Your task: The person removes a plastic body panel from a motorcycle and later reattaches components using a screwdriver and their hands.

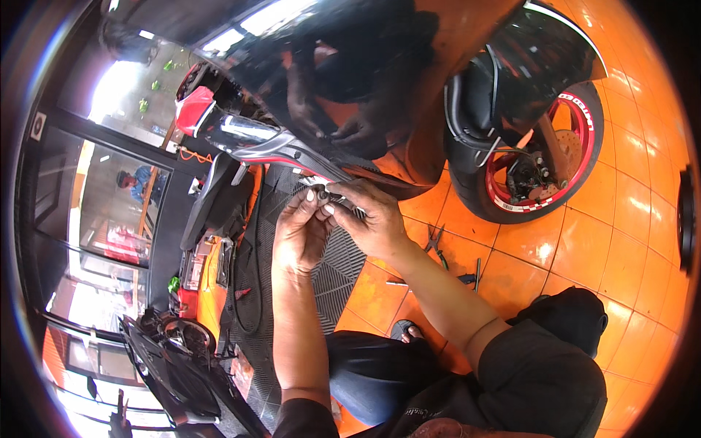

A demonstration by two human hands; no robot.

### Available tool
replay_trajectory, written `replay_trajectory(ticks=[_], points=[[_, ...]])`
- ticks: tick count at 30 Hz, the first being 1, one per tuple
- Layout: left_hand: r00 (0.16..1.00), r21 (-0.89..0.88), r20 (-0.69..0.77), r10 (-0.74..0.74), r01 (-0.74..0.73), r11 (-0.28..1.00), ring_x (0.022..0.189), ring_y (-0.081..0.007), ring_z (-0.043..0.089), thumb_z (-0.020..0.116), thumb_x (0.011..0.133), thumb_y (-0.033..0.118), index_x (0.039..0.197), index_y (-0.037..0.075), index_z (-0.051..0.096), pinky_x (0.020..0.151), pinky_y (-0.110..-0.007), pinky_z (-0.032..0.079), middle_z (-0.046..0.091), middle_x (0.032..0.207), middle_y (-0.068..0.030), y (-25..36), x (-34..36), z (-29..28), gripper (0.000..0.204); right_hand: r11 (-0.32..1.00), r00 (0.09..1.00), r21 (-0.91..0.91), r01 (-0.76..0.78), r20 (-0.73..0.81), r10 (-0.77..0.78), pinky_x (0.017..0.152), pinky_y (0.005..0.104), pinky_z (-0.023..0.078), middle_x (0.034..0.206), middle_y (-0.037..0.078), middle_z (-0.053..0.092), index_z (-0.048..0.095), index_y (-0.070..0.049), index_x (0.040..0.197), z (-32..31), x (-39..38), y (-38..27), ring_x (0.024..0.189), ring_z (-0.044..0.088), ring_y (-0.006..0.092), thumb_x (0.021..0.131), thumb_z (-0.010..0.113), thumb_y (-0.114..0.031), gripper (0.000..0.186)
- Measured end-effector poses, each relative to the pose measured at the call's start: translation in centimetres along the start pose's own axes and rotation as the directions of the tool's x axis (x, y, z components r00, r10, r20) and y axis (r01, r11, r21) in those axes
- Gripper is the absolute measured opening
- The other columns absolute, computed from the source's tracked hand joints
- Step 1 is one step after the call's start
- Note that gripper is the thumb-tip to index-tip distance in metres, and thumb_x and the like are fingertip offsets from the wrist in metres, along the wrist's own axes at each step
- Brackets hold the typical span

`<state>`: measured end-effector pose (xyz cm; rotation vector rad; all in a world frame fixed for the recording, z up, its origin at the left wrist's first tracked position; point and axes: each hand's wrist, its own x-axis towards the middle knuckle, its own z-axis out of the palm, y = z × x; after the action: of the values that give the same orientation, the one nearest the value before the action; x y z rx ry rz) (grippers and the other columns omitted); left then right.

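Note:
Both hands meet in front of me at the lower edge of a glossy black motorcycle body panel (pixel 365 73). Pinched between their fingertips is a small dark round part (pixel 323 196), too small and covered to name. My left hand (pixel 301 230) is closed, with thumb and fingers on the part. My right hand (pixel 371 219) reaches in from the other side, its fingertips closed on the same part. Dark smudges mark the fingers. The panel's shiny surface mirrors my arms and hands. A red-striped silver and black trim piece (pixel 292 151) runs just beyond the hands.
To the right stands the motorcycle's wheel with a red rim (pixel 588 146) on orange floor tiles (pixel 577 244). Pliers (pixel 437 247) and a screwdriver (pixel 478 274) lie near my right forearm. A black ribbed mat (pixel 339 274) lies below my hands. Another black motorcycle (pixel 171 372) stands lower left.

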<state>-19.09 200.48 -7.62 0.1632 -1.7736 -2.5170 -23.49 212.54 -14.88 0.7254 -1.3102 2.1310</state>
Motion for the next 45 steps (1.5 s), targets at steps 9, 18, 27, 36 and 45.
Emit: replay_trajectory(ticks=[9, 18, 27, 36, 45], points=[[0.988, 0.276, -0.111, -0.107, 0.134, 0.952, 0.078, -0.0177, 0.066, 0.061, 0.093, 0.016, 0.096, 0.000, 0.064, 0.077, -0.034, 0.053, 0.068, 0.086, -0.0083, -5.9, 2.8, -1.7, 0.016, 0.938, 0.937, -0.133, -0.320, 0.100, 0.334, 0.068, 0.0426, 0.050, 0.084, 0.018, 0.063, 0.061, -0.001, 0.092, -3.4, -3.1, 4.7, 0.079, 0.064, 0.0365, 0.082, 0.065, -0.015, 0.017], [0.979, 0.925, -0.135, -0.150, 0.179, 0.334, 0.083, -0.0161, 0.062, 0.075, 0.082, 0.028, 0.109, -0.003, 0.059, 0.072, -0.027, 0.047, 0.068, 0.094, -0.0087, -11.2, 5.5, -1.8, 0.044, 0.589, 0.500, 0.369, -0.719, -0.312, 0.807, 0.064, 0.0296, 0.050, 0.077, 0.006, 0.063, 0.062, -0.003, 0.094, -8.5, -12.6, 14.4, 0.071, 0.063, 0.0143, 0.088, 0.061, -0.012, 0.011], [0.915, 0.805, 0.194, 0.353, -0.354, 0.476, 0.104, -0.0214, 0.058, 0.083, 0.069, 0.001, 0.124, -0.001, 0.049, 0.095, -0.033, 0.044, 0.062, 0.113, -0.0114, -15.4, 8.1, -1.9, 0.065, 0.413, 0.052, 0.744, -0.525, -0.456, 0.888, 0.084, 0.0359, 0.050, 0.104, 0.006, 0.058, 0.054, -0.006, 0.109, -10.4, -8.3, 18.3, 0.097, 0.059, 0.0190, 0.096, 0.052, -0.015, 0.016], [0.917, 0.928, 0.105, 0.386, -0.229, 0.293, 0.084, -0.0217, 0.068, 0.084, 0.071, 0.018, 0.095, -0.004, 0.066, 0.079, -0.031, 0.050, 0.072, 0.092, -0.0125, -15.9, 8.8, -0.5, 0.038, 0.280, 0.177, 0.945, -0.168, -0.251, 0.952, 0.102, 0.0449, 0.041, 0.115, 0.006, 0.054, 0.055, -0.009, 0.109, -10.8, -7.4, 18.8, 0.114, 0.051, 0.0234, 0.096, 0.051, -0.024, 0.019], [0.882, 0.974, 0.085, 0.463, -0.170, 0.146, 0.082, -0.0253, 0.070, 0.084, 0.070, 0.024, 0.092, -0.003, 0.067, 0.074, -0.034, 0.052, 0.072, 0.090, -0.0133, -16.4, 8.4, -1.1, 0.039, 0.380, 0.079, 0.751, -0.541, -0.404, 0.911, 0.103, 0.0475, 0.036, 0.132, 0.007, 0.050, 0.051, -0.011, 0.126, -8.9, -4.1, 15.3, 0.124, 0.044, 0.0274, 0.096, 0.052, -0.028, 0.035]])
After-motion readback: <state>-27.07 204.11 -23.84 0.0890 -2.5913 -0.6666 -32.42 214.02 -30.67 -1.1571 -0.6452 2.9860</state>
